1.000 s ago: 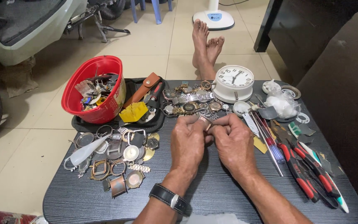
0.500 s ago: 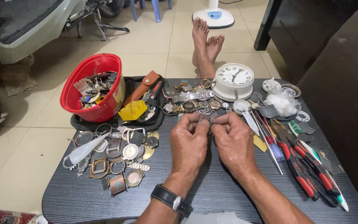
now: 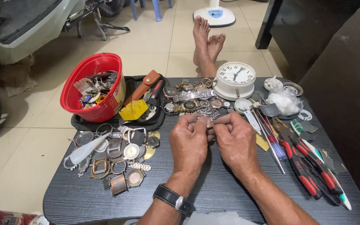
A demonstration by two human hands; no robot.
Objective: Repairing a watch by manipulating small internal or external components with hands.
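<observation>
Watch part [image 3: 209, 123] pinched between left hand [image 3: 189, 143] and right hand [image 3: 236, 141], both clamped on it; drawn slightly nearer the body since earlier, away from watch pile [image 3: 192, 102] beyond the grip

The table [image 3: 213, 200] fills the lower frame, with a tub [image 3: 94, 85] of parts at its upper left and watch cases [image 3: 117, 156] below that. A clock [image 3: 234, 79] stands at upper centre above both hands, pliers [image 3: 303, 164] at right.

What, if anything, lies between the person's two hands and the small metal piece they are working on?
Nothing visible does. The left hand and right hand already pinch the small metal piece between their fingertips, above the dark table; the heap of watches lies beyond them.
</observation>
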